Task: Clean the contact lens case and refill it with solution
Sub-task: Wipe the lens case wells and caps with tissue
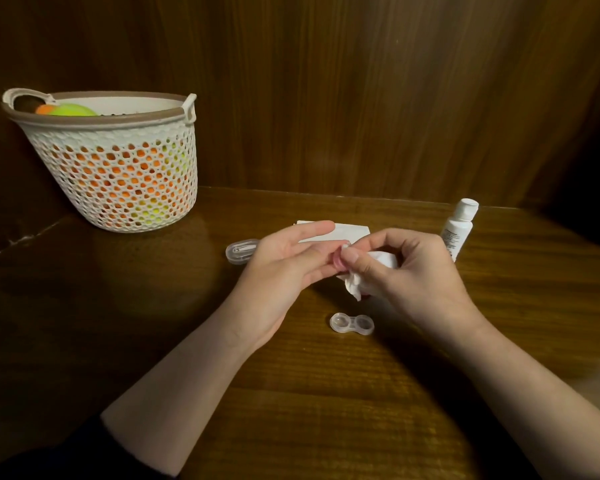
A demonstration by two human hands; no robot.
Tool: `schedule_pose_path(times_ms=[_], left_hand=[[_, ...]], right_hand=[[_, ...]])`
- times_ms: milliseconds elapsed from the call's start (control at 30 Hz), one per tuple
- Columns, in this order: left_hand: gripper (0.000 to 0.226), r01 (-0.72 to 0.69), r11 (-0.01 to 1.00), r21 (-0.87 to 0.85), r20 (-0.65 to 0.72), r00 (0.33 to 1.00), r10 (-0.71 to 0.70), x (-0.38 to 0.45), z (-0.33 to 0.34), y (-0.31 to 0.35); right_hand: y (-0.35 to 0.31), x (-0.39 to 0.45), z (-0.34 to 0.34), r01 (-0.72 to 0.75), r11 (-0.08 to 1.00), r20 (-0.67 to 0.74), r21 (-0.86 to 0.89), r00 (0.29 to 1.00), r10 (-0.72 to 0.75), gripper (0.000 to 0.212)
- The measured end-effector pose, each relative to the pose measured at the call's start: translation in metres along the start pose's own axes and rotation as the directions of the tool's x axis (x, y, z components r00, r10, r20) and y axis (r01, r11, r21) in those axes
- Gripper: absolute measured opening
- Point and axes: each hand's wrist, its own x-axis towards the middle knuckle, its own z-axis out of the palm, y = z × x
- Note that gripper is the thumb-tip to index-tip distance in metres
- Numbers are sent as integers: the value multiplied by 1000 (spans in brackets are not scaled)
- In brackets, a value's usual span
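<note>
The cleaning step is in hand, and the refill has not yet begun. The left hand holds a small pinkish cap between thumb and fingers, with the index finger stretched out straight toward the far side. The right hand has its fingers curled round a crumpled white tissue and presses it with the thumb against the cap, so I judge that the cap is being wiped dry.

The contact lens case lies on the wooden table, near the person and just below the two hands. Both wells are open and uncovered. I cannot tell if any liquid is in them.

The solution bottle stands upright at the right, behind the right hand, with its cap closed. A clear plastic applicator holder lies at the left of the hands, and a flat white packet lies beyond them. A white basket stands at the far left.

The next move probably calls for putting the tissue down, so that one hand is free to take the bottle.
</note>
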Motion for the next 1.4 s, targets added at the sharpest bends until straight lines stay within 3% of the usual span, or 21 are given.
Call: schedule_pose_path(times_ms=[100, 233, 600, 933, 1133, 1267, 1400], left_hand=[[56, -37, 987, 156, 11, 999, 36, -2, 1, -2], [61, -71, 979, 193, -35, 996, 79, -3, 2, -4], [51, -64, 986, 153, -61, 995, 74, 1, -5, -7], [58, -48, 993, 111, -36, 998, 52, 0, -1, -5], [47, -27, 998, 61, -44, 999, 29, -1, -1, -3], [47, -14, 999, 47, -23, 1000, 15, -1, -1, -3], [60, -6, 1000, -17, 9, 1000, 6, -2, 1, -1]], right_hand=[[2, 1, 0, -23, 998, -48, 61, 998, 26, 20], [2, 1, 1, -18, 999, -44, 28, 999, 19, 16], [-9, -2, -1, -4, 996, 70, -84, 998, 10, 14], [-6, -1, -2, -121, 983, 48, 138, 992, 116, 11], [-11, -3, -6, -67, 991, 120, 118, 991, 53, 12], [-12, -4, -4, -64, 993, 93, 97, 994, 55, 13], [-10, -1, -2, -103, 987, 8, 122, 995, 103, 9]])
